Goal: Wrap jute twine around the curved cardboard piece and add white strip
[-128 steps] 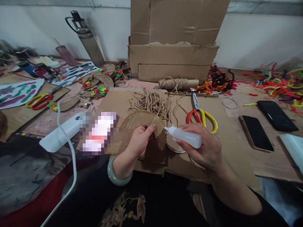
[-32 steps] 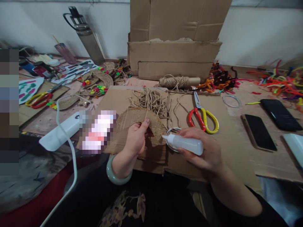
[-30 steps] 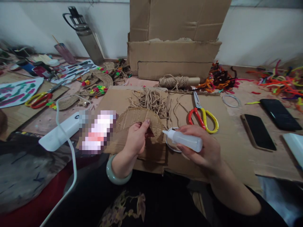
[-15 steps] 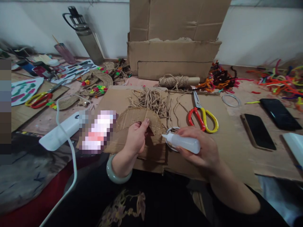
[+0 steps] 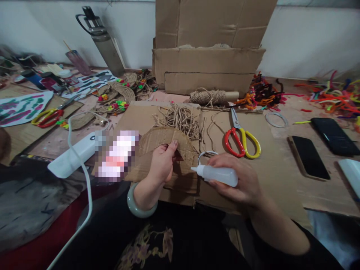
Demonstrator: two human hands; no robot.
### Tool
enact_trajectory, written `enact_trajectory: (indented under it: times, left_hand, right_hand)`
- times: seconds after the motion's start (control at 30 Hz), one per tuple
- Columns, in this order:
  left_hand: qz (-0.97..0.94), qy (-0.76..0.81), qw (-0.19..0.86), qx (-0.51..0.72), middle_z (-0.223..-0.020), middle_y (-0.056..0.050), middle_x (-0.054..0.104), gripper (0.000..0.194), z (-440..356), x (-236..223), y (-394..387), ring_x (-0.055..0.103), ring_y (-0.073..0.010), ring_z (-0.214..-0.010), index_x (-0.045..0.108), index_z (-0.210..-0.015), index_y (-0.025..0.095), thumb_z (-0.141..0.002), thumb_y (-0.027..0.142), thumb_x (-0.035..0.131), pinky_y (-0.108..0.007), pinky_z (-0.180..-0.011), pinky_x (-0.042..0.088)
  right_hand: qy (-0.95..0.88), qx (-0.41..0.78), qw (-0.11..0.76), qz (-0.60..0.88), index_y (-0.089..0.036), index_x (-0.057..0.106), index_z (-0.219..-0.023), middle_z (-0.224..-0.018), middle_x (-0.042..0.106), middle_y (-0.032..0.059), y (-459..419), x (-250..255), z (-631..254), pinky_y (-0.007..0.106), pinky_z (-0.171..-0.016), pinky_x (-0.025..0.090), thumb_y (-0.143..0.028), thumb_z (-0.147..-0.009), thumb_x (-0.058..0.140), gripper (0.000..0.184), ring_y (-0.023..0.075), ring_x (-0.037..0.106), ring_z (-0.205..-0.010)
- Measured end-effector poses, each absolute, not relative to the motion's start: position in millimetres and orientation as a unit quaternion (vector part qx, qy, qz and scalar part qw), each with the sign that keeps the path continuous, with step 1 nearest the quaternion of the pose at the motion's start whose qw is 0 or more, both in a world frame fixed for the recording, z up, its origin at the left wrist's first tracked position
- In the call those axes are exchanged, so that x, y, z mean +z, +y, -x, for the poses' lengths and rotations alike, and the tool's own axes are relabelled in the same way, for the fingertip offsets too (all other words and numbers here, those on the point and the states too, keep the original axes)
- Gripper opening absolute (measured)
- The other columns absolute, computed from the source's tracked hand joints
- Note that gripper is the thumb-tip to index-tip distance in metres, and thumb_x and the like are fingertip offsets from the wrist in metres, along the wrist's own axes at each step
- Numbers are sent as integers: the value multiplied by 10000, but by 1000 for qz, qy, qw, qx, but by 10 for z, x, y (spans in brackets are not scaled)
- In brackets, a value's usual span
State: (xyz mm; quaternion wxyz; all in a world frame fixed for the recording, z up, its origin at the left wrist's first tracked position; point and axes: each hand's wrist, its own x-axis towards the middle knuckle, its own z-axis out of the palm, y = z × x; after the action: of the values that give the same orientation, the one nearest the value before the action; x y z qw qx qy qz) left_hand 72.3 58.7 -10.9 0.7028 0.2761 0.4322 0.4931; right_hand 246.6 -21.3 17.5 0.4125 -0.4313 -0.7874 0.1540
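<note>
My left hand (image 5: 162, 163) is closed on a rounded piece of brown cardboard (image 5: 157, 138), held tilted above a flat cardboard sheet (image 5: 270, 176). My right hand (image 5: 242, 180) grips a small white squeeze bottle (image 5: 216, 175); its nozzle points left at the right edge of the rounded piece. A loose tangle of jute twine (image 5: 178, 118) lies just behind the piece. A thin wire ring (image 5: 206, 154) peeks out behind the bottle.
Red and yellow scissors (image 5: 242, 138) lie right of the twine. A twine spool (image 5: 212, 97) and an open cardboard box (image 5: 208, 63) stand behind. Two black phones (image 5: 309, 157) (image 5: 334, 137) lie right, pipe cleaners (image 5: 334, 97) beyond. A white device with cable (image 5: 71, 157) sits left.
The squeeze bottle has shifted a little down and left along the right edge of the rounded cardboard piece. My left hand keeps the piece in the same place.
</note>
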Motion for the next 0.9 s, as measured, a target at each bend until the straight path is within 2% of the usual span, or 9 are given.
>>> enact_trajectory:
  times: [0.2,0.37,0.53,0.9]
  left_hand:
    - [-289,430,710,477,-460,57,492,336,-718,-126,577,452,-65,-431,540,-538,138,-571,379,772,-190,-422,395]
    - [-287,429,709,479,-466,52,509,314,-716,-112,572,468,-71,-434,563,-550,138,-566,371,774,-193,-424,402]
    - [-296,427,706,481,-453,49,500,327,-719,-116,557,460,-69,-430,553,-514,135,-569,371,772,-198,-433,425]
    - [-303,421,714,469,-462,44,503,329,-715,-124,562,462,-71,-437,555,-518,134,-577,378,767,-205,-443,447]
  right_hand:
    - [-734,121,470,475,-241,522,-995,-947,645,63,-206,120,-2474,350,-749,524,-211,-726,651,300,211,633,-859]
    - [-768,136,436,449,-236,516,-975,-867,642,42,-219,154,-2472,329,-705,529,-200,-734,639,273,197,634,-818]
    - [-740,116,479,458,-228,517,-1013,-946,636,59,-214,136,-2477,346,-756,527,-185,-716,663,334,199,626,-858]
    - [-776,70,416,469,-211,524,-959,-869,666,59,-264,172,-2472,349,-721,547,-226,-743,647,249,210,654,-823]
